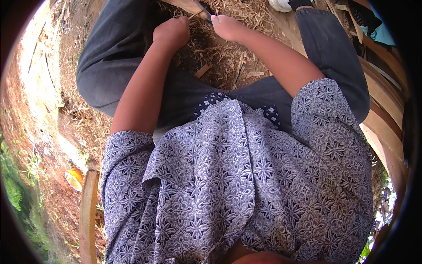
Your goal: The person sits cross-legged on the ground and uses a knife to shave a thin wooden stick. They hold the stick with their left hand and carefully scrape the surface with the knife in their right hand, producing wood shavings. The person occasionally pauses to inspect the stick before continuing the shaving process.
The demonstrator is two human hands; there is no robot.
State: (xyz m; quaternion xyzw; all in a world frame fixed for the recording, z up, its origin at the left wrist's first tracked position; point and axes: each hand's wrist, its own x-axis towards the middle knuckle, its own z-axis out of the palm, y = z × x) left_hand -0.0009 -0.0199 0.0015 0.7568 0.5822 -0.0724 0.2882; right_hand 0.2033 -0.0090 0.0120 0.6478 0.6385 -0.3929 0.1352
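Observation:
My right hand (pixel 226 29) is closed round a knife, its thumb stretched along toward the blade (pixel 203 7). The blade crosses a pale piece of wood (pixel 187 5) at the upper edge of the view. My left hand (pixel 172 32) makes a fist just to the left, lower than that wood. A thin strip of wood (pixel 196 15) sticks out from the fist toward the knife. Most of what lies inside the left fist is hidden by its fingers.
Wood shavings (pixel 220 66) and small offcuts cover the ground between my bent legs. Long curved boards (pixel 384 101) lie at the right. A wooden post (pixel 89 211) and an orange round object (pixel 74 179) are at the lower left. A white shoe (pixel 280 4) shows at the top.

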